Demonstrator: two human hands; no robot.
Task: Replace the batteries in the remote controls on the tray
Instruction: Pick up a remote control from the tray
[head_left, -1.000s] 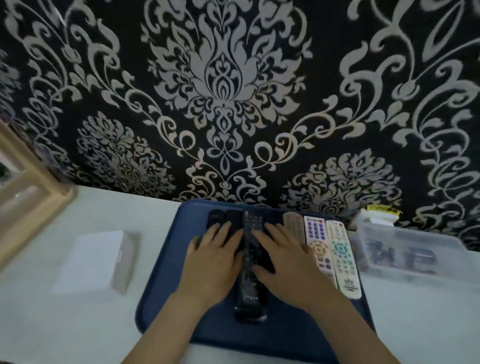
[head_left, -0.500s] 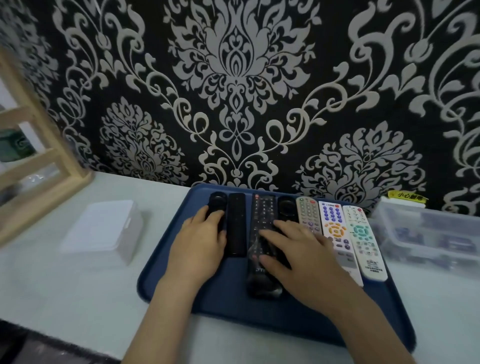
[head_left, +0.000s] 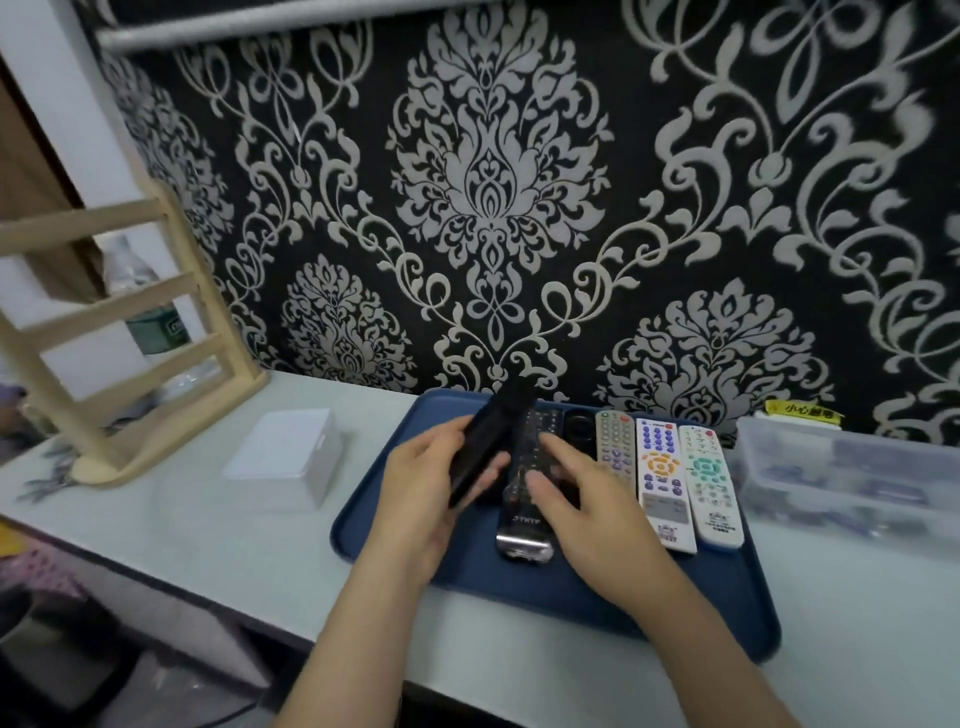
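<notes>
1. The wall behind the work area fills most of my view, black with a pale floral pattern.
2. A pale table runs along it.
3. The blue tray sits on the table right in front of me.
4. A wooden rack stands at the far left of the table, with a water bottle behind its slats.
5. A clear plastic box sits just right of the tray. Its contents are too blurred for me to name.
6. A white box lies on the table between the rack and the tray.
7. The left hand grips a slim black remote, fingers and thumb curled round it. The remote is lifted off the tray and tilted, its far end pointing up toward the wall.
8. The right hand is above the middle of the tray with its fingers loose and spread, holding nothing. I cannot tell whether they touch the remote below.
9. A long black remote lies flat on the tray between the two hands.
10. Three light remotes lie side by side on the right part of the tray: a grey remote, a white remote with orange buttons and a white remote with teal buttons.
11. A black remote with a round top shows just left of the grey one, mostly hidden by the right hand.
</notes>
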